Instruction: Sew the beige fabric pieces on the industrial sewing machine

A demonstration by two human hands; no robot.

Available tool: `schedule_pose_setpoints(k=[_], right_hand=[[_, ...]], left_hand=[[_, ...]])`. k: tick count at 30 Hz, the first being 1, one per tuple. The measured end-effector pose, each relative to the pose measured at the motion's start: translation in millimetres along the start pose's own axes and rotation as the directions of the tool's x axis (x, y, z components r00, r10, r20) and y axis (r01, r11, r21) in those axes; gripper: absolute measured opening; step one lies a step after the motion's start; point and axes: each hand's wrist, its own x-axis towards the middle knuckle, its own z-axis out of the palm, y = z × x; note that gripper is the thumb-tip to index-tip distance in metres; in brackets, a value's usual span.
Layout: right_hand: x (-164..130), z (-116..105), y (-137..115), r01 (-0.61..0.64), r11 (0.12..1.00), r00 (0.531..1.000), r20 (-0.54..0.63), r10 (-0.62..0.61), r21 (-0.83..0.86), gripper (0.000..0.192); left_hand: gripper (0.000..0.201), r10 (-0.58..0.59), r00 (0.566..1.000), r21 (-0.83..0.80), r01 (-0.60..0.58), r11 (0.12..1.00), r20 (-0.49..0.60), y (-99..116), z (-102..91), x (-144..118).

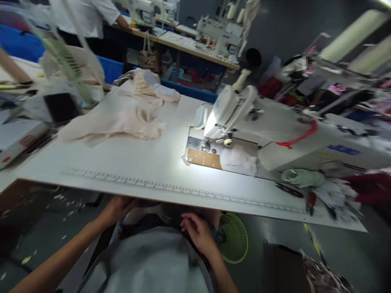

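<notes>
- Head view looks down on a person sitting at a white table (128, 158).
- Both hands are below the table's front edge, in the lap, on a grey cloth (152, 260).
- The left hand (117, 208) lies at the cloth's upper edge; its fingers go under the table, so I cannot tell how far it is open.
- The right hand (197, 232) rests on the cloth, fingers bent and pinching a fold of it.
- A green basket (235, 238) stands just beside the right hand.
- A sewing machine (232, 110) and beige fabric (122, 118) lie on the table, well apart from the hands.
</notes>
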Motion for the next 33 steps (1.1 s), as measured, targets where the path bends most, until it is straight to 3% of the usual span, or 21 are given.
schedule_pose_setpoints(k=[3,5,7,9,10,11,12,14,16,19,22,25,29,33], right_hand=[[-15,-30,-56,0.101,0.993,0.992,0.083,-0.095,-0.064,0.027],[-20,-58,-88,0.24,0.963,0.97,0.079,-0.231,-0.127,0.024],[-13,-95,-106,0.297,0.912,0.938,-0.092,-0.334,-0.283,0.023],[6,-136,-110,0.235,0.829,0.852,-0.302,-0.427,-0.507,0.021],[20,-157,-108,0.168,0.788,0.794,-0.393,-0.464,-0.593,0.02],[35,-176,-104,0.109,0.74,0.747,-0.437,-0.502,-0.664,0.02],[50,-193,-101,0.052,0.688,0.722,-0.449,-0.527,-0.724,0.02],[76,-218,-94,-0.049,0.557,0.763,-0.391,-0.515,-0.829,0.02],[92,-231,-90,-0.098,0.461,0.807,-0.342,-0.482,-0.882,0.017],[100,-232,-84,-0.101,0.41,0.829,-0.304,-0.469,-0.906,0.008],[101,-229,-76,-0.108,0.351,0.842,-0.273,-0.465,-0.93,0.006],[101,-230,-70,-0.117,0.322,0.809,-0.279,-0.517,-0.939,0.008],[99,-236,-67,-0.097,0.35,0.752,-0.299,-0.588,-0.932,0.014],[97,-235,-69,-0.089,0.336,0.803,-0.267,-0.533,-0.938,0.01]], left_hand=[[0.038,0.113,0.98,-0.037,-0.108,0.993,0.161,17,-1.3,-19],[0.032,0.201,0.919,-0.122,-0.168,0.978,0.339,47,-11.5,-25],[0.024,0.325,0.804,-0.215,-0.249,0.944,0.498,95,-25.6,-23],[0.018,0.456,0.674,-0.291,-0.351,0.89,0.582,153,-34.9,-11],[0.019,0.507,0.63,-0.304,-0.409,0.86,0.587,182,-34.9,0],[0.021,0.556,0.615,-0.309,-0.468,0.828,0.559,209,-30.9,15],[0.024,0.613,0.593,-0.317,-0.532,0.785,0.522,233,-23.0,32],[0.025,0.694,0.623,-0.252,-0.652,0.715,0.36,272,2.3,72],[0.024,0.701,0.674,-0.078,-0.706,0.704,0.233,298,32.9,114],[0.02,0.559,0.817,0.177,-0.576,0.798,0.14,319,70.5,162],[0.021,0.444,0.89,0.285,-0.454,0.845,0.102,324,88.6,185],[0.021,0.422,0.903,0.308,-0.424,0.852,0.074,323,92.8,190],[0.024,0.444,0.895,0.351,-0.432,0.831,0.049,324,92.7,190],[0.021,0.481,0.876,0.393,-0.457,0.798,0.041,326,96.3,190]])
